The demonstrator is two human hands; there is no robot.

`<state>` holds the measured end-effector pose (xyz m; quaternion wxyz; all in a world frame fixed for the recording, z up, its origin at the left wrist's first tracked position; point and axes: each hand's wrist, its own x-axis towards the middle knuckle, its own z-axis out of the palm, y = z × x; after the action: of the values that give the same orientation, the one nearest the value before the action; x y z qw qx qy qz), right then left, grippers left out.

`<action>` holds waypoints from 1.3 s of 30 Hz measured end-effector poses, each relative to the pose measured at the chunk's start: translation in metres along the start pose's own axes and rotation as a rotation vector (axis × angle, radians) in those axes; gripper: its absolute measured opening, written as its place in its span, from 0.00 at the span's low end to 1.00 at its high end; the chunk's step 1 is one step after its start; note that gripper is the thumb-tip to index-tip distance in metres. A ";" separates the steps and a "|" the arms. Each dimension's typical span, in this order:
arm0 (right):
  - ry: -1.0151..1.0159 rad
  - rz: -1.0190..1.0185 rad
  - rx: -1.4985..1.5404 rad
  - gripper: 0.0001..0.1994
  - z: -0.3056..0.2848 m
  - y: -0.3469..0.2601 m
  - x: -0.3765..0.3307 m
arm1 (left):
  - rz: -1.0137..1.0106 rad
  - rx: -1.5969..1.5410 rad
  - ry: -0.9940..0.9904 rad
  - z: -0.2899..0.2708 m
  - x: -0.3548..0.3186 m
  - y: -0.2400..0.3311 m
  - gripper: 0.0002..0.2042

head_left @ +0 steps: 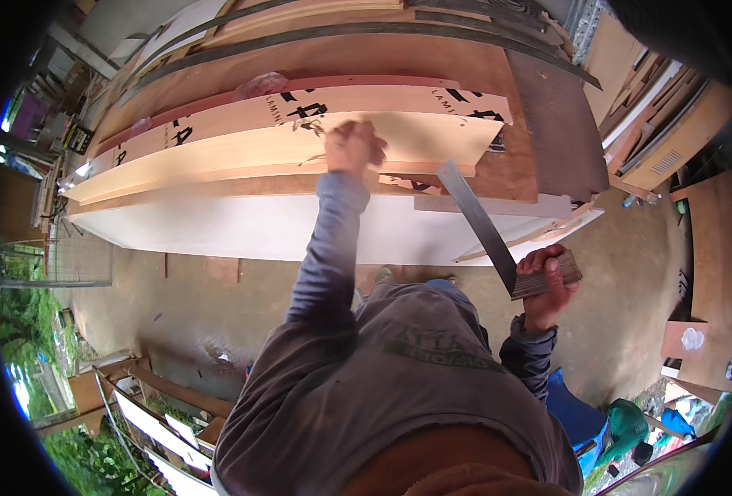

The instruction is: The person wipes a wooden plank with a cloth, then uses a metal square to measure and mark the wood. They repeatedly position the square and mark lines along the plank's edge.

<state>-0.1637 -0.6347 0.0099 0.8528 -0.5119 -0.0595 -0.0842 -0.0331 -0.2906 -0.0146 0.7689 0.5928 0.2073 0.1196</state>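
Open-sided workshop w/ bare concrete floor (630, 273), greenery showing at the left rim, timber offcuts leaning along the right. Stack of sheet boards runs across the upper half of the view: white panel (242, 227) at the near bottom, pale plywood sheet (242, 153) above it, darker brown boards (341, 62) beyond.

Right hand (550, 285) holds a try square: grip closed round its ribbed wooden stock (548, 281), thumb on top, fingers wrapped under. Steel blade (477, 219) sticks out up and to the left from the hand, tilted, its tip over the right end of the board stack, near the plywood's corner. Can't tell if the blade touches the boards. Blade is flat grey metal, straight-edged; stock is brown w/ grooved face, much shorter than the blade.

Left hand (352, 147) is stretched out on a long grey sleeve (324, 248), resting on the pale plywood sheet near its middle, fingers curled in a loose fist; blurred, so can't tell if it pinches anything. It sits well apart from the square, up and to the left of the blade tip.

Plywood is light tan w/ black printed marks along its far edge and a pink strip (349, 83) just beyond.
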 end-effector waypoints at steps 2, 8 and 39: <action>-0.006 -0.021 -0.050 0.13 -0.002 -0.006 0.004 | 0.040 0.325 -0.158 0.000 -0.032 -0.028 0.15; -0.287 -0.062 -0.372 0.15 0.003 -0.046 0.080 | 0.031 1.020 -0.298 -0.055 -0.046 -0.068 0.15; -1.118 0.024 -0.499 0.13 0.242 0.061 0.270 | 0.651 1.698 -0.522 -0.080 0.080 0.068 0.47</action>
<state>0.1097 -0.4151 0.1214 0.5476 -0.6635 -0.4708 0.1955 0.0049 -0.1692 0.0193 0.0314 0.9911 -0.1291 0.0011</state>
